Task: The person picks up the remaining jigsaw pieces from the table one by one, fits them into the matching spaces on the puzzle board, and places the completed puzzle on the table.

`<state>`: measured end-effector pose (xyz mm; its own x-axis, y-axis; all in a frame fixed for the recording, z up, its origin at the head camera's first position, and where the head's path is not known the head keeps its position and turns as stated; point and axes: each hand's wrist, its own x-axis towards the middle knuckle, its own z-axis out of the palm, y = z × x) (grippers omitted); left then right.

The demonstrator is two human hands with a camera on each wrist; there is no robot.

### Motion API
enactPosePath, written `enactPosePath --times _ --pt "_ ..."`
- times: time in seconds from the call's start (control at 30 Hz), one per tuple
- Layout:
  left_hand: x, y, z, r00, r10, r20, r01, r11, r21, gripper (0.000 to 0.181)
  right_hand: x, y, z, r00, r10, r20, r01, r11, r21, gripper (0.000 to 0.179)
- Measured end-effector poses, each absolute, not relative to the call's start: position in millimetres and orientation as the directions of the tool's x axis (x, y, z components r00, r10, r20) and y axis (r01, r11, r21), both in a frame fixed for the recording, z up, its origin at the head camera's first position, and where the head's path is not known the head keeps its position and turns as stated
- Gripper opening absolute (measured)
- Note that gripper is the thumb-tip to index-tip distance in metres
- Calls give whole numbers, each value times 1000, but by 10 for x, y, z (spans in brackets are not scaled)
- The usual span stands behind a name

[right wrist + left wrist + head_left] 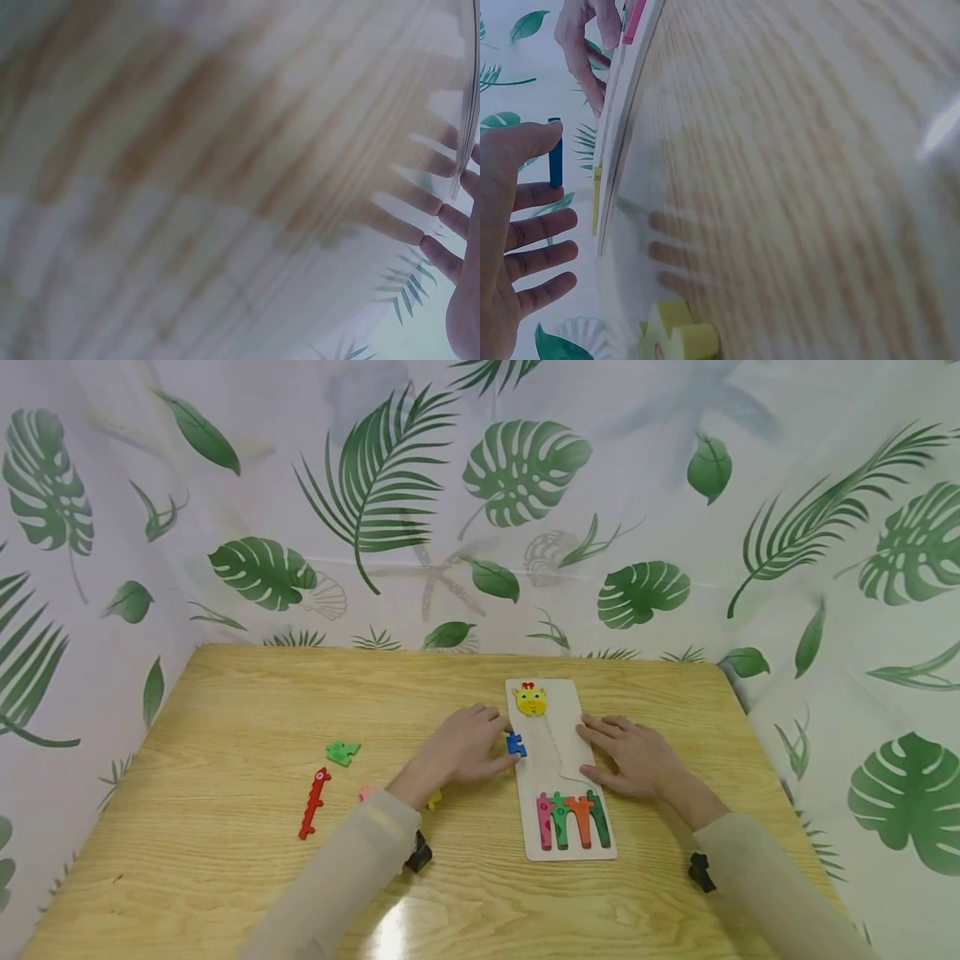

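Note:
Between thumb and forefinger, my left hand (468, 747) pinches a small blue puzzle piece (515, 744); the left wrist view shows this blue piece (556, 153) on edge, the other fingers spread apart. It is held over the left side of a white puzzle board (566, 697). A yellow giraffe head (531, 702) sits at the board's top. Pink (544, 822), green, orange (582, 821) and dark green leg pieces stand in a row at its bottom. My right hand (633, 756) touches the board's right edge, fingers extended.
Left of the board lie a green piece (342, 753) and a long red piece (314, 802) on the wooden table (247, 710). A yellow piece (434, 799) and a pink piece (365, 792) are partly hidden by my left arm. A leaf-patterned cloth (420, 527) hangs behind.

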<state>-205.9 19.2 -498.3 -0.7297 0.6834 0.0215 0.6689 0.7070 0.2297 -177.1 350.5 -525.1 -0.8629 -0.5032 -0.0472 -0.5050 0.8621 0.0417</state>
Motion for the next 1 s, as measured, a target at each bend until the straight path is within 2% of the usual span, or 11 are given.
enactPosePath --times 0.37,0.67,1.0 --pt "-2199 308 -4963 -727 685 -36 661 714 229 55 -1772 3510 -5264 -865 -499 -60 -501 865 36 78" --pt "-2367 382 -4974 -689 723 -52 709 688 157 54 -1777 3515 -5262 -865 -501 -45 -502 864 37 78" --pt "-2502 447 -4971 -687 725 -60 714 687 134 53 -1771 3505 -5260 -864 -502 -30 -503 864 28 77"
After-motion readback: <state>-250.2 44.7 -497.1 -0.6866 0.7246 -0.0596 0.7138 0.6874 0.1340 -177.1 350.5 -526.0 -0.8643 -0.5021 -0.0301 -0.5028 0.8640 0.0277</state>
